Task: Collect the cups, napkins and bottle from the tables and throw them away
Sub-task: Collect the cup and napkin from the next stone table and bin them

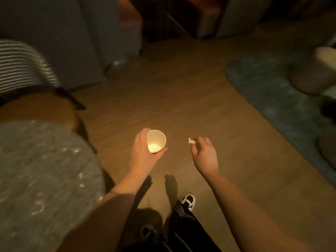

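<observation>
My left hand (141,153) holds a white paper cup (156,140) upright over the wooden floor, fingers wrapped round its side. The cup's inside looks bare and catches warm light. My right hand (204,153) is out in front at the same height, its fingertips pinched on a small crumpled white napkin scrap (191,141). Both arms reach forward from the bottom of the view. No bottle shows in this dim room.
A round grey speckled table (41,179) fills the lower left, with a wooden chair seat (36,110) and striped fabric (20,64) behind it. A blue-grey rug (269,84) with round cushions (312,79) lies at the right. Grey cabinets (72,33) stand ahead. My feet (188,200) are below.
</observation>
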